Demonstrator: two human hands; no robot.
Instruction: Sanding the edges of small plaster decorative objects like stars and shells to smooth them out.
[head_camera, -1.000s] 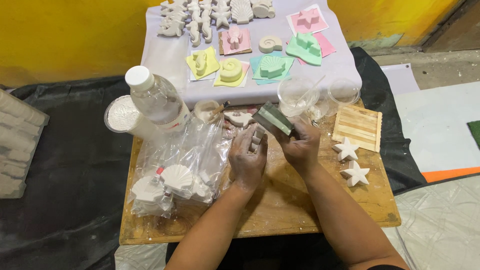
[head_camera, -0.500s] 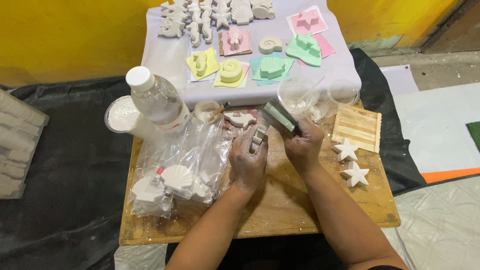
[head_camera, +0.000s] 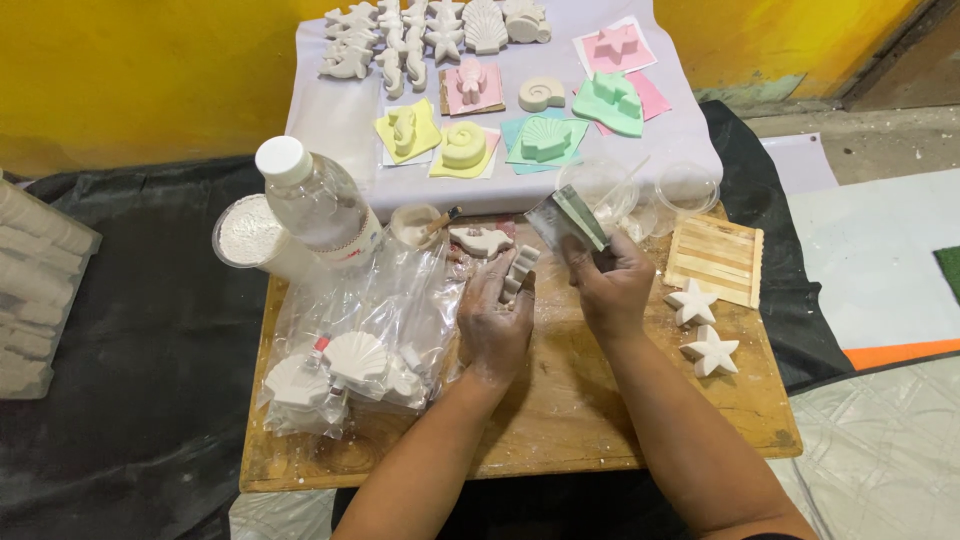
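The left hand (head_camera: 497, 322) sits at the centre of the frame, closed around a small white ridged plaster piece (head_camera: 520, 272) that sticks up from its fingers, long axis pointing toward the upper right. Just to its right, the right hand (head_camera: 612, 290) grips a grey-green sanding block (head_camera: 568, 218), tilted so its long edge runs from upper left to lower right. The block lies just above and right of the plaster piece; they are near, and whether they touch cannot be told.

Both hands hover over a wooden board (head_camera: 560, 400) serving as the desk. Just above the left hand lies a white cast figure (head_camera: 480, 240); right of the right hand lie 2 white stars (head_camera: 700, 325) and a slatted wooden mat (head_camera: 715, 260). At the left of the frame, a clear bag of shell casts (head_camera: 345, 350) and a plastic bottle (head_camera: 318, 205) crowd the board's edge. Coloured moulds (head_camera: 545, 138) fill the cloth above.
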